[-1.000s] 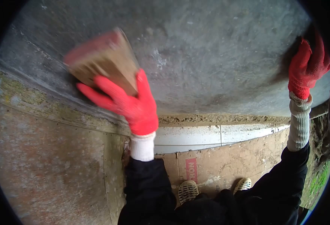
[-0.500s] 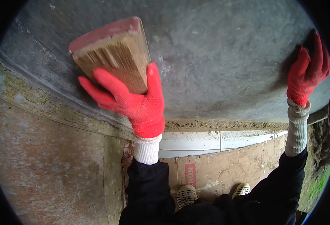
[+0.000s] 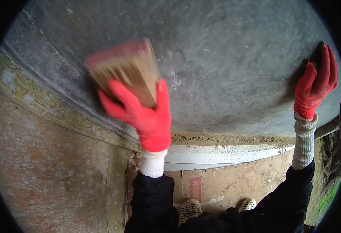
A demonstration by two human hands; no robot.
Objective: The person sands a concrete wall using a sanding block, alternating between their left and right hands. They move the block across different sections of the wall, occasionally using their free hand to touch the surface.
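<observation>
In a red glove with a white knit cuff, my left hand (image 3: pixel 141 118) is wrapped round a tan block (image 3: pixel 133 75). The block looks wooden, with rough grain and a reddish strip (image 3: pixel 116 54) along its far edge; motion blurs it. It is against the dark grey smooth surface (image 3: pixel 225 73), though its underside is hidden. My right hand (image 3: pixel 315 87), gloved in red too, rests at the far right of that surface. Its fingers are stretched out and the thumb stands apart, with nothing held; dark fingertips show on the glove.
A rough, crumbly edge (image 3: pixel 225 139) borders the grey surface, with white tiles (image 3: pixel 199 154) below it. Printed cardboard (image 3: pixel 225 182) lies under my shoes (image 3: pixel 190 209). At the left stands a worn brownish board (image 3: pixel 50 155) beside a mossy strip (image 3: pixel 34 93).
My left hand and the block have moved slightly right and nearer to me. My right hand appears a little lower in view, along with the surface edge, still lying on the surface.
</observation>
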